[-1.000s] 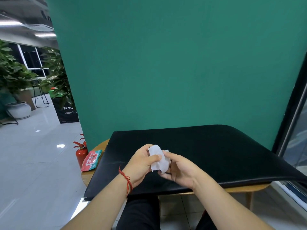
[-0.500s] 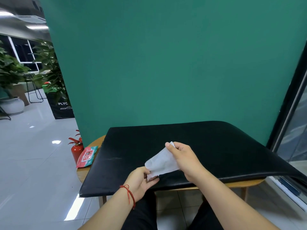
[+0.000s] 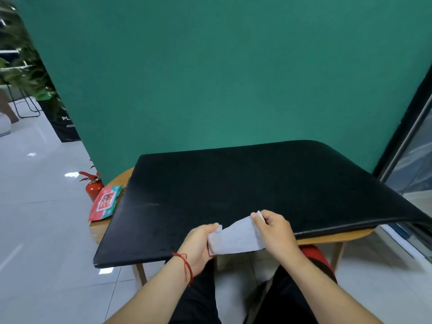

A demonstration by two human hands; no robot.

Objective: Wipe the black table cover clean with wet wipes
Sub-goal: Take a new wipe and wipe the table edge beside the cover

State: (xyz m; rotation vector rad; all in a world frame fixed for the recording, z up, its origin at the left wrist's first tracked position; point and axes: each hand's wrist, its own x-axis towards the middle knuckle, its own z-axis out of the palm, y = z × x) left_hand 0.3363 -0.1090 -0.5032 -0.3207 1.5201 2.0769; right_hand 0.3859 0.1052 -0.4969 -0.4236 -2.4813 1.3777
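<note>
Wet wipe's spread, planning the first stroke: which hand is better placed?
Right, likely: the right hand pinches the wet wipe farther over the black table cover; the left hand grips nearer its edge.

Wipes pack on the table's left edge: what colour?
Red and teal wipes pack, white label; head view.

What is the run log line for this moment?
wet wipe: stretched between hands | left hand: pinches it | right hand: pinches it | black table cover: not yet wiped

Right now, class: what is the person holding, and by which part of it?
A white wet wipe, spread between both hands: the left hand pinches its left edge, the right hand its upper right corner.
</note>
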